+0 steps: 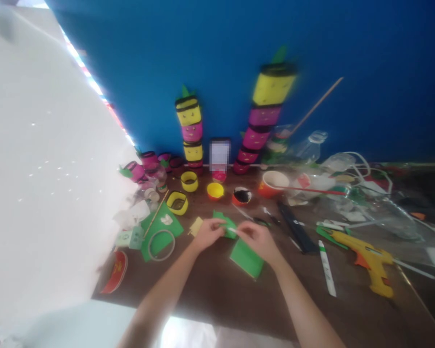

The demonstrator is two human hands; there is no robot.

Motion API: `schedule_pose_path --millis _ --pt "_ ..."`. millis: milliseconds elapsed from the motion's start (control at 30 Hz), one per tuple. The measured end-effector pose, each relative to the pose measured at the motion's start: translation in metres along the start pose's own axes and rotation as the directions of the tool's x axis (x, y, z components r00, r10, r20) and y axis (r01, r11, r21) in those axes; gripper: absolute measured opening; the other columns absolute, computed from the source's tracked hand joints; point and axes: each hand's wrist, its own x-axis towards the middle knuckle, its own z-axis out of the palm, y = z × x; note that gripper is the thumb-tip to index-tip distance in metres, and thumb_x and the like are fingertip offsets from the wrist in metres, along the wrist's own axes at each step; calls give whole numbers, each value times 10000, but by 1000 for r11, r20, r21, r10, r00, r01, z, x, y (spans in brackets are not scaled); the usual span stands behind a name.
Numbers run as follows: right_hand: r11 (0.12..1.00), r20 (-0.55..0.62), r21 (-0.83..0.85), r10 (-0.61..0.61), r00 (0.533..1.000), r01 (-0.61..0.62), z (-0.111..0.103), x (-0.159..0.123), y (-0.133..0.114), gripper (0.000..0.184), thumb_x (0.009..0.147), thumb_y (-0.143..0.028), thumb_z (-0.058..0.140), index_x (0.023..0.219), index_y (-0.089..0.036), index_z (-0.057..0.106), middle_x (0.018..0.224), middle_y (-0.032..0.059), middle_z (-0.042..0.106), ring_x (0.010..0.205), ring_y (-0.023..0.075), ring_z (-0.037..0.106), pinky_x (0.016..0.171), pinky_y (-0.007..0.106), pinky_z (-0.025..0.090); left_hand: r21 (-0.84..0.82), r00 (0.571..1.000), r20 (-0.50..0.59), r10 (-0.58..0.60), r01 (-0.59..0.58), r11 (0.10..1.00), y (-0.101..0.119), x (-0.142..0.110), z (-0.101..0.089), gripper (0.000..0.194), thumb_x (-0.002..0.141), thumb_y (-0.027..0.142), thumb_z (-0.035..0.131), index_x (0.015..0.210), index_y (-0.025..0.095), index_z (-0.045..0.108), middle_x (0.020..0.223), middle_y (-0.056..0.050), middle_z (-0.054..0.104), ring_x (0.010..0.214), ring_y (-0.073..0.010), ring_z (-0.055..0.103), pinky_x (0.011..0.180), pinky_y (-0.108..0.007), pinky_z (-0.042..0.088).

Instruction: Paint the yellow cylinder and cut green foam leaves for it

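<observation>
Fingers (247,227) partly cover the green piece (229,224), and the bottom edge cuts off both forearms (163,295).

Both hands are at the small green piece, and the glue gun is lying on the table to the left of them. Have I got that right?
Not quite: the glue gun lies on the table to the right of the hands, as the head view shows. The left hand and right hand are indeed at the small green piece.
</observation>
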Motion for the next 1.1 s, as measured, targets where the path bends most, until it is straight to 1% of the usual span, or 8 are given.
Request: schedule_pose_path --millis 133,300,533,700,767,933,1000,1100 --pt "999 9 -43 0 1000 1 2 0 0 157 757 -329 594 714 -187 645 644 20 642 588 156 561 546 257 438 12 1000 0 0 0 1000 -1 1 0 248 698 170 627 935 124 687 565 17 602 499 -83 516 540 -204 418" --pt "998 0 -66 11 1000 -11 6 1 3 167 762 -330 582 727 -179 643 640 27 645 571 156 554 529 259 428 13 1000 9 1 -1 1000 -1 0 -1 250 699 185 636 936 125 689 584 10 612 519 -91 531 554 -212 430" --pt "998 -14 -68 19 1000 -20 5 2 4 171 761 -332 575 737 -177 642 662 35 658 590 162 573 546 264 447 9 1000 9 -1 1 1000 1 -1 0 249 704 194 637 939 126 687 596 8 617 526 -90 540 561 -211 441" --pt "998 -32 -51 21 999 -22 6 2 7 168 752 -334 587 737 -179 649 668 38 668 585 162 577 543 267 459 13 1000 -1 0 0 1000 1 0 -1 242 699 209 651 925 134 691 553 22 595 515 -92 544 563 -212 451" --pt "999 -43 -39 20 999 -21 7 2 8 180 748 -352 597 736 -182 652 660 37 669 581 163 576 535 267 464 9 1000 0 -2 2 1000 1 -1 0 247 707 223 651 934 134 690 583 8 619 534 -101 566 575 -219 464" --pt "1000 -67 -2 25 997 -25 8 2 9 208 733 -388 624 731 -183 660 663 43 674 584 167 583 546 274 482 8 1000 -8 15 -15 1000 1 -2 1 288 683 272 702 936 136 686 797 -54 699 645 -130 617 637 -242 494" --pt "999 -71 13 32 997 -31 9 2 10 208 730 -388 630 728 -182 661 669 46 676 592 169 590 554 277 487 14 999 -29 32 -32 999 1 -3 2 290 656 272 731 908 135 689 805 -54 700 662 -130 614 650 -239 490" --pt "998 -82 44 49 995 -45 9 2 12 212 740 -381 622 769 -174 662 701 58 682 612 176 606 568 286 496 -6 998 -54 41 -41 999 1 -2 3 247 659 243 723 874 128 682 792 -51 698 674 -129 618 660 -234 491"
